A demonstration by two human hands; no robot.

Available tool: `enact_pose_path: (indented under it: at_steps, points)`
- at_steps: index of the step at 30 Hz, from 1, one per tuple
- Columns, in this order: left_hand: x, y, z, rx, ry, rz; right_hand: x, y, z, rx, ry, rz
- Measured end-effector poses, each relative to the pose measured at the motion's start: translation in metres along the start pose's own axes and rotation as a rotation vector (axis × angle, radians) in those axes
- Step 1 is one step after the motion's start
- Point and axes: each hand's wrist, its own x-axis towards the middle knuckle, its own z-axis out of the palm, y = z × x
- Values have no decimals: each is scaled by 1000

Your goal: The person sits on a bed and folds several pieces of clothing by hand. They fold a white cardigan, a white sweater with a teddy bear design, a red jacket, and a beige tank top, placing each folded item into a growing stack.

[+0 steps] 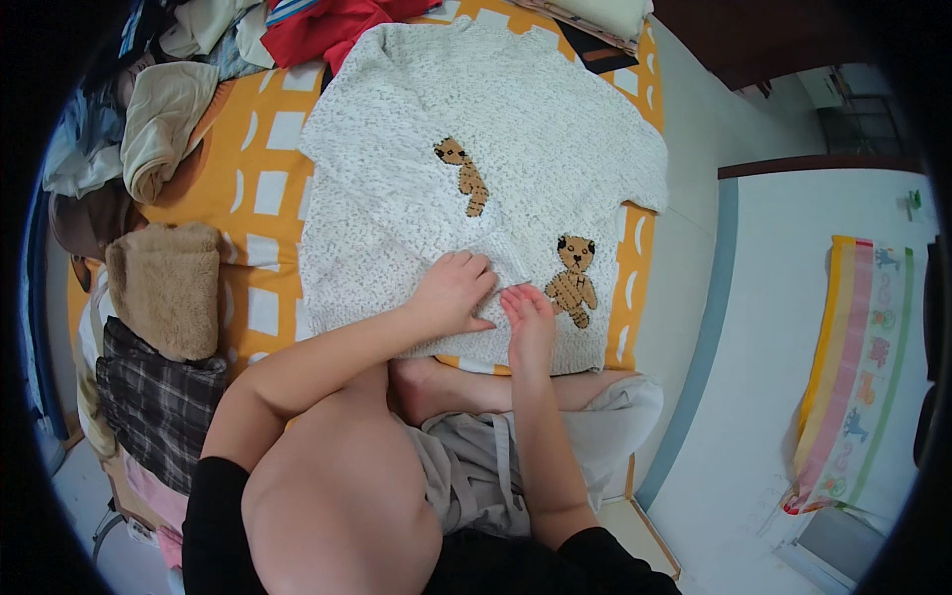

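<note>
A white, grey-flecked knitted sweater (387,188) lies spread in front of my crossed legs, a sleeve reaching out at the right. Two brown knitted bears decorate it, the left one bent by folds in the knit. My left hand (454,292) rests on the lower middle of the sweater, fingers slightly bent and thumb held apart. Close beside it, my right hand (530,315) has its fingers pressed together at a crease, seemingly pinching the knit; its thumb is mostly hidden. The sweater's ribbed lower edge lies near my shins.
An orange-and-white patterned sheet (263,253) lies beneath. Along the left are a folded tan fleece (169,288), dark plaid cloth (164,397) and a rolled cream garment (167,124). Red clothing (317,35) touches the sweater's far side. A striped cloth (853,367) hangs at the right.
</note>
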Motion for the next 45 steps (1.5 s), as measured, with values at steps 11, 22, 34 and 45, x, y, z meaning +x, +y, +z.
enact_pose_path:
  at_steps: [11,22,34,45]
  points:
    - [8,-11,3,-488,83,-328,-19,-23,8,9,-127,84]
    - [-6,13,-38,-519,185,192,39,-53,115,-1466,-610,-576]
    - [11,-110,-58,-2005,882,-892,35,-44,97,-1522,-557,-846]
    - [-3,-136,-63,-2249,759,-621,48,-17,83,-883,-642,-343]
